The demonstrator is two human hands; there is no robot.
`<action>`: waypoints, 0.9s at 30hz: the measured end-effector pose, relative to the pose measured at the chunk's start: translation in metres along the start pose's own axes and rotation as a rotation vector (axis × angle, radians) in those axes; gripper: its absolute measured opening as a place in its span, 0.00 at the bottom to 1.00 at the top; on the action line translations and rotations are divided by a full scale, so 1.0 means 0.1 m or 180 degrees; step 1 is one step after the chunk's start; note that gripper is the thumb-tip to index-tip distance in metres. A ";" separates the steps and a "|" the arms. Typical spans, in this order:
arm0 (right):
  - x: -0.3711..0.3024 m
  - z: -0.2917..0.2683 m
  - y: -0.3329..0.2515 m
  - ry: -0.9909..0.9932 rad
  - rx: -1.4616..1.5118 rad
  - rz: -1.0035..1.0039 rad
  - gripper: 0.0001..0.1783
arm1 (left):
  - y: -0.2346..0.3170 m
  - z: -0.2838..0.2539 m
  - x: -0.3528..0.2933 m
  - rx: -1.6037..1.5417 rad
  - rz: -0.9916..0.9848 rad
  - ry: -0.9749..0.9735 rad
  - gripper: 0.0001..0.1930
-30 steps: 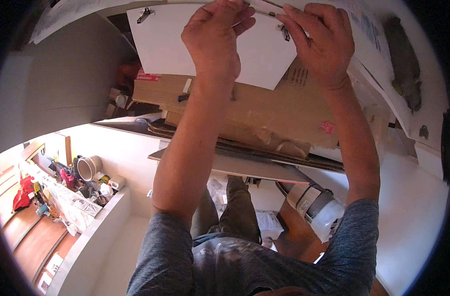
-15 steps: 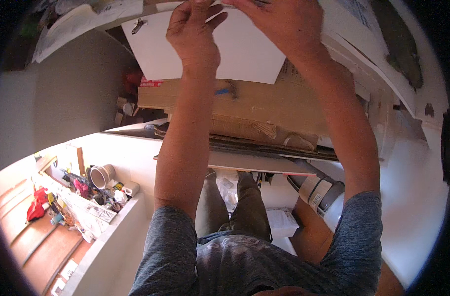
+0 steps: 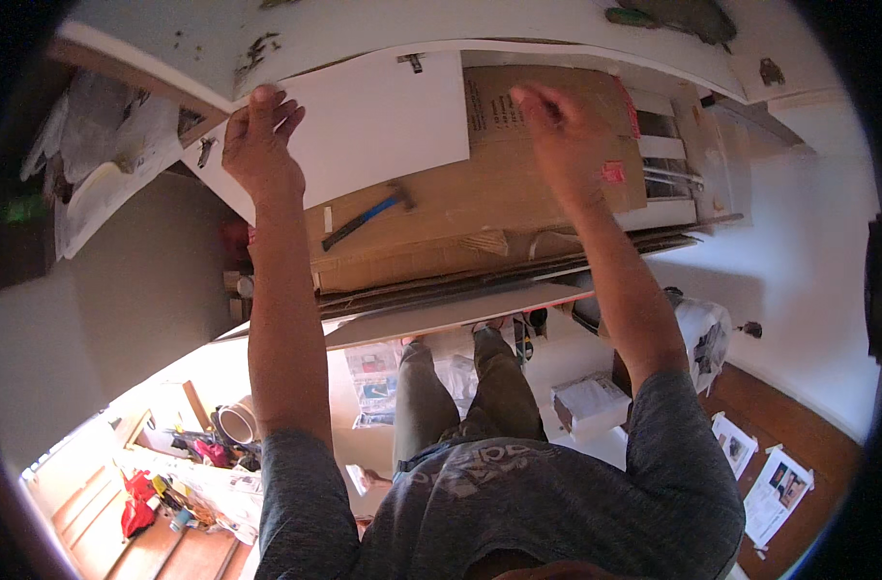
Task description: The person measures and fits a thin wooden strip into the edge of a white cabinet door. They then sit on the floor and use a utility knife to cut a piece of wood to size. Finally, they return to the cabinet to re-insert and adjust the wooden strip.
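My left hand (image 3: 262, 150) is raised at the left end of a white hinged panel (image 3: 373, 135), by the corner of the white cabinet edge above. Its thumb points up, apart from loosely curled fingers, and nothing shows between them. My right hand (image 3: 562, 140), slightly blurred, hovers over a large brown cardboard box (image 3: 470, 208) right of the panel. Its fingers are half bent around a dark hollow, with no object visible. The panel carries a metal hinge (image 3: 412, 64) near its upper right corner and another hinge (image 3: 206, 152) at its left. A blue-handled hammer (image 3: 368, 215) lies on the cardboard.
A white ledge (image 3: 499, 24) with debris runs across the top. Papers and plastic (image 3: 112, 174) hang at upper left. Thin boards (image 3: 460, 314) lie in front of my legs. Below are a white box (image 3: 591, 404), papers (image 3: 779, 493) at right and clutter (image 3: 190, 445) at left.
My hands, close together at the top before, have moved apart and lower. The view has shifted, so the panel sits farther left and the whole hammer shows.
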State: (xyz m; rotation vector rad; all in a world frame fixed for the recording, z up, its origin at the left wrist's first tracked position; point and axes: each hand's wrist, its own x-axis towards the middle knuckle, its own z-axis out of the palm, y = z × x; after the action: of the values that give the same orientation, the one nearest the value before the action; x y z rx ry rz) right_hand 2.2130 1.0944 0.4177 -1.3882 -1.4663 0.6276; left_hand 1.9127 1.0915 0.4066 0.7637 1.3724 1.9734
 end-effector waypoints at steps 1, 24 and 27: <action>0.12 -0.11 0.06 0.0114 0.0057 0.0147 0.19 | -0.01 0.01 0.00 -0.0009 -0.0103 0.0061 0.20; 0.45 0.14 -0.30 -0.0399 0.2845 0.2098 0.13 | 0.10 0.21 -0.16 -0.0653 -0.0491 0.0259 0.15; 0.46 0.13 -0.30 -0.0567 0.3047 0.2162 0.13 | 0.09 0.20 -0.12 -0.0662 -0.0581 0.0280 0.14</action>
State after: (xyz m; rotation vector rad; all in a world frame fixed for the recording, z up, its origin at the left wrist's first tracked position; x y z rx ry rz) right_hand 2.1944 1.1349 0.4522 -1.0115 -0.5781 1.6507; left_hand 1.9343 1.0919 0.4193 0.4452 1.2154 1.9847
